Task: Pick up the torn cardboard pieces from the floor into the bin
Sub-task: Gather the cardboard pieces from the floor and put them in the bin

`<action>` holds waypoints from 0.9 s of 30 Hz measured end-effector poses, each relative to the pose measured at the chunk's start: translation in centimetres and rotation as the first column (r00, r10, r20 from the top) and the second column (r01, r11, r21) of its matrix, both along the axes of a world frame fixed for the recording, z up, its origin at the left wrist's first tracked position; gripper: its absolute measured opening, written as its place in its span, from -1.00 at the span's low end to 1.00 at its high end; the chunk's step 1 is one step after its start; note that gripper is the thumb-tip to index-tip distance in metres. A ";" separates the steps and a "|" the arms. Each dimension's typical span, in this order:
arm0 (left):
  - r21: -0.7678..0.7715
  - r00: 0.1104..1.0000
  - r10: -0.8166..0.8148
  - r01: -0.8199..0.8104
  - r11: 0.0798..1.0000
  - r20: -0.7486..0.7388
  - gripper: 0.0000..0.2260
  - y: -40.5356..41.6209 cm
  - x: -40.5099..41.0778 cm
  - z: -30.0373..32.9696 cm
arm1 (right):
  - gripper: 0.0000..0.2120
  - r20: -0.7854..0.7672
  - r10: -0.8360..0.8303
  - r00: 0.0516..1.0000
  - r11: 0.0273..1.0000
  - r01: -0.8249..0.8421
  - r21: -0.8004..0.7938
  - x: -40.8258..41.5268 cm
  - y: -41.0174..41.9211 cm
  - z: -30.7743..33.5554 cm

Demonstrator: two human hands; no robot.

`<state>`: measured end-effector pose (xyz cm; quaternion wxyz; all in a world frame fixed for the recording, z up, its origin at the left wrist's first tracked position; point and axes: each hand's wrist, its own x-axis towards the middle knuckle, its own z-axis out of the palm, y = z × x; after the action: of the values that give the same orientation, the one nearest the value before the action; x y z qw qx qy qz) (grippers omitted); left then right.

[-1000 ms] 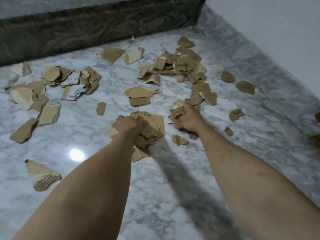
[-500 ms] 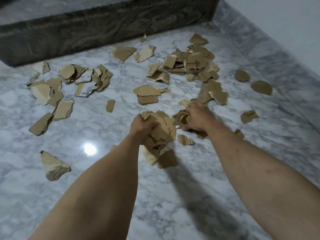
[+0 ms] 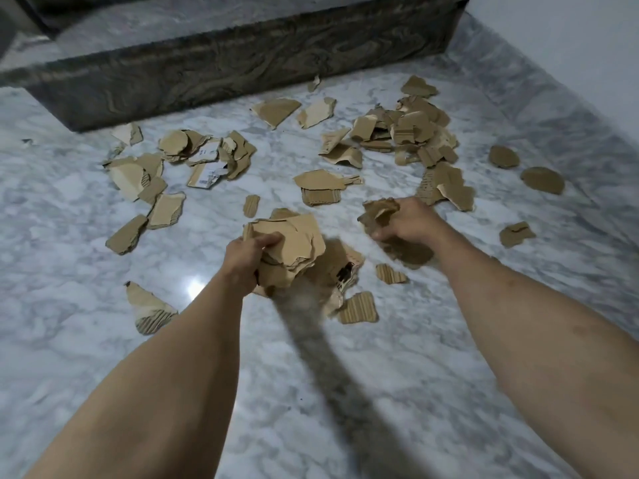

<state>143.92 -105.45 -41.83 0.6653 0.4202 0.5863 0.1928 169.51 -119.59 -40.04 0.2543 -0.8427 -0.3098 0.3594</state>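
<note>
A thick stack of cardboard pieces [image 3: 290, 247] is held in the left hand [image 3: 243, 261], whose grip is curled tight round its near edge; a smaller crumpled bunch [image 3: 378, 212] is clenched in the right hand [image 3: 406, 223]. Both bundles are raised a little above the marble floor [image 3: 345, 392], the stack at about 1 o'clock from the left hand and the bunch at 10 o'clock from the right.

The step in hand is judged to be the gathering of two handfuls. It would be done well if both bundles were squeezed flat and kept level, since loose sheets at the bottom of the stack look likely to slip out.

No bin is to be seen. Many scraps lie beyond the hands from 10 to 2 o'clock, near a dark stone step [image 3: 242, 60], and a few strays [image 3: 358, 307] rest just under and beside the hands.
</note>
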 end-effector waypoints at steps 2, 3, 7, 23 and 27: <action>-0.004 0.998 0.057 -0.057 0.998 -0.015 -0.68 0.5 -3.0 -0.2 | -0.40 -0.033 0.146 0.989 0.985 -0.148 -0.090 -1.9 1.0 0.6; -0.006 0.996 0.088 -0.088 0.996 -0.033 -0.64 0.8 -4.5 -0.4 | -0.27 -0.023 0.236 0.971 0.961 -0.237 -0.144 -2.9 1.4 0.6; 0.018 0.963 0.215 -0.215 0.976 -0.161 -0.54 1.6 -10.2 -1.5 | 0.17 0.013 0.483 0.876 0.834 -0.456 -0.311 -6.5 2.6 -1.3; 0.129 0.695 0.156 -0.091 0.988 -0.702 -0.34 4.0 -15.6 -3.4 | -0.07 0.218 0.491 0.844 0.840 -0.393 -0.374 -8.9 4.2 -3.2; 0.167 0.825 0.255 -0.197 0.966 -0.505 -0.40 4.0 -14.8 -3.3 | -0.07 0.025 0.303 0.953 0.936 -0.292 -0.194 -7.7 3.6 -3.2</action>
<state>129.15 -101.49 -45.15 0.4301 0.4194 0.7789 0.1802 161.82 -116.02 -43.25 0.1078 -0.8158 -0.4051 0.3984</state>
